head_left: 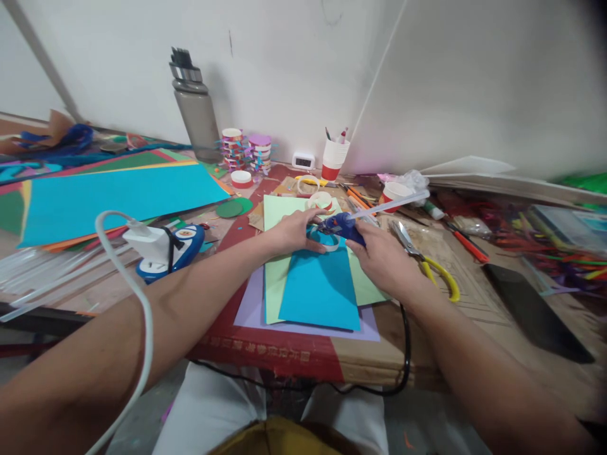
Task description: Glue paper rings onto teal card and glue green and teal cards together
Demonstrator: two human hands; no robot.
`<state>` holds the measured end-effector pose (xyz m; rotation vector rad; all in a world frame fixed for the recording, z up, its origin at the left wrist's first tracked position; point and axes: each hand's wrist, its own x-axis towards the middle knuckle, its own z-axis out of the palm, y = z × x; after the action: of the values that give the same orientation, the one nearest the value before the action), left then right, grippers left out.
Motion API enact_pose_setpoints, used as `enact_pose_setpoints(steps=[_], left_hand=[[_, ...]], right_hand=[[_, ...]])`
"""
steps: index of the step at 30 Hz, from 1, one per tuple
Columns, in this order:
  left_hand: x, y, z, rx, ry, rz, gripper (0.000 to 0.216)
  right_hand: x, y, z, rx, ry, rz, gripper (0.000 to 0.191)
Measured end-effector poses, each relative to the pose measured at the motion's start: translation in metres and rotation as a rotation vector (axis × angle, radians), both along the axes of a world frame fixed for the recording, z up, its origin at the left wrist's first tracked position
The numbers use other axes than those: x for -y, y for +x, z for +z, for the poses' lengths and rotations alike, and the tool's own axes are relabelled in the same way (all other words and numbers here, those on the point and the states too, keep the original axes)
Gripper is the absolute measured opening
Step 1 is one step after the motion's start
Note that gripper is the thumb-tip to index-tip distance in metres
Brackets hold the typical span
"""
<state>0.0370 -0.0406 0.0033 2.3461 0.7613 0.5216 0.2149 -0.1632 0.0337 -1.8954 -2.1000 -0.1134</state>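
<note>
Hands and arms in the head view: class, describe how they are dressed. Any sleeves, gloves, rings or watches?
Both arms are bare from the bottom edge of the picture to the wrist, with no sleeves showing. The left hand and right hand wear no gloves. No ring, watch or bracelet is visible on either.

bottle [196,107] by wall | clock [303,161] beside pen cup [334,158] | scissors [427,259] right of paper stack | phone [535,313] far right | power strip [165,249] left | cyan sheet [118,196] back left
</note>
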Motion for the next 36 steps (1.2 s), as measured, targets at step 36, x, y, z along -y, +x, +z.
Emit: enact_pose_setpoints(steps=[36], left_hand=[[-0.01,-0.016,0.017,-0.436,0.293,0.141,0.044]], right_hand=[[0.006,0.018,0.017,-0.274,-0.034,-0.077,0.038]])
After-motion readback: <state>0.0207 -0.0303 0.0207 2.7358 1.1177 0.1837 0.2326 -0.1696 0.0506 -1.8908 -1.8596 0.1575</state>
